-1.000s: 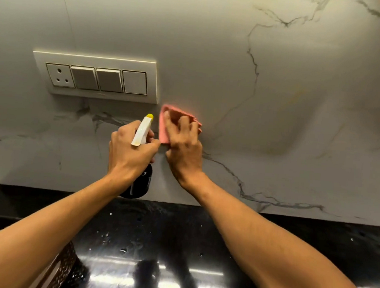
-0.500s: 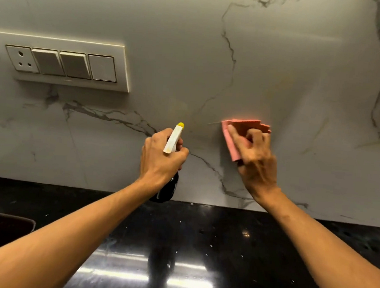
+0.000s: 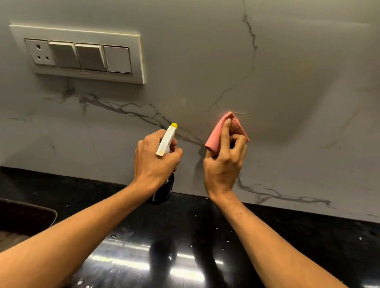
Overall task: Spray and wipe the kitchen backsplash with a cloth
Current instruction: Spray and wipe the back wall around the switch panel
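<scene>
Marble backsplash [image 3: 214, 55] above black counter [image 3: 200, 235]; switch plate [image 3: 78, 54] at ten o'clock. Left hand [image 3: 154, 161] grips spray bottle [image 3: 167, 139]; right hand [image 3: 222, 167] pinches pink cloth [image 3: 217, 134] closed.

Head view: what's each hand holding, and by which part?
Left hand grips the dark spray bottle with white, yellow-tipped nozzle around its neck. Right hand pinches the folded pink cloth by its lower part.

No text can be read: the spray bottle [image 3: 163, 187] carries pale marks on its dark body (too blurred to make out).
</scene>
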